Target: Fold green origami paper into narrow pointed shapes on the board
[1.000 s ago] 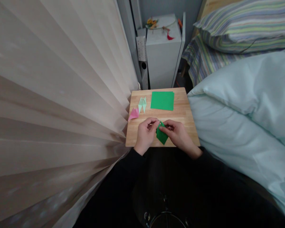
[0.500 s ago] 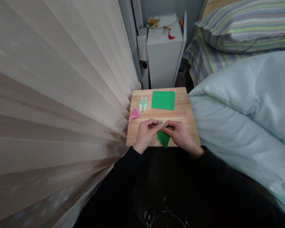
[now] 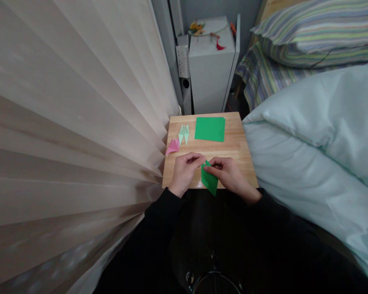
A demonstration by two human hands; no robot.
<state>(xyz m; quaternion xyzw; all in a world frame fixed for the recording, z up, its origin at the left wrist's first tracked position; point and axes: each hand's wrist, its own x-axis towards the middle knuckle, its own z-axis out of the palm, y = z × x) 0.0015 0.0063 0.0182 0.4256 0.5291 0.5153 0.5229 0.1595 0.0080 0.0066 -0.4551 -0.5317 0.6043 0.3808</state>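
Observation:
A folded piece of green origami paper (image 3: 209, 182) hangs tilted over the near edge of the small wooden table (image 3: 236, 151). My right hand (image 3: 228, 171) pinches its upper part between thumb and fingers. With thumb and fingertips together, my left hand (image 3: 186, 169) grips the paper's top tip; the exact contact is small and partly hidden. Beyond my hands lies a stack of green paper sheets (image 3: 209, 129). To its left are a pale green folded paper figure (image 3: 184, 134) and a pink folded paper figure (image 3: 173, 146).
A pleated curtain (image 3: 110, 122) borders the table on the left. On the right, a bed with a pale blue quilt (image 3: 309, 139) and striped pillow (image 3: 322, 36) comes up against the table. Behind stands a white cabinet (image 3: 210, 81) with small items on top.
The green folded paper has tilted and dropped slightly, showing more of its upper part. My left hand has shifted a little left, toward the paper's tip. My right thumb now lies across the paper.

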